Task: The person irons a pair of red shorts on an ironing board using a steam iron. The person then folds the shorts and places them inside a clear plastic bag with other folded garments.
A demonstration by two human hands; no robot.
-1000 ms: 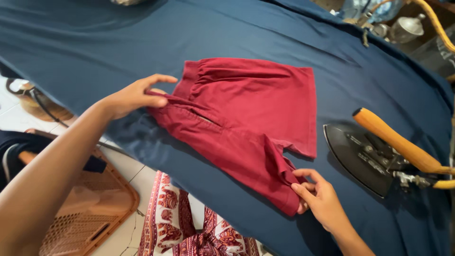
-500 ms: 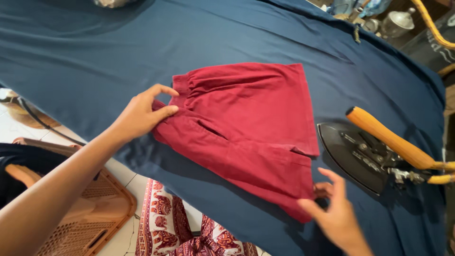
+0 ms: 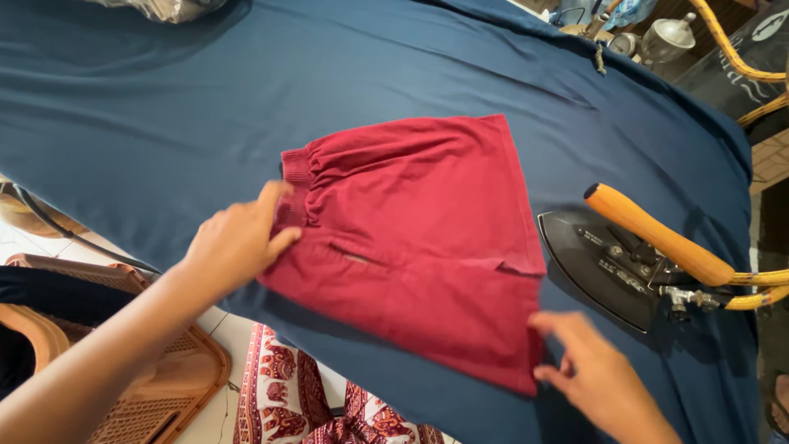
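Fingers of the left hand (image 3: 238, 242) lie flat on the red shorts' (image 3: 419, 238) waistband, gripping nothing; right hand (image 3: 588, 370), spread open, seems to touch their hem beside the iron (image 3: 612, 267).

Dark red shorts (image 3: 419, 238) lie flat mid-frame on the blue cloth, gathered elastic waistband at left, hem toward the right

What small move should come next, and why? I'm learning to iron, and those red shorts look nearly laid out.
Probably the right hand reaches for the iron: the red shorts lie flat, the left hand pins the waistband, and the right hand is free beside the iron.
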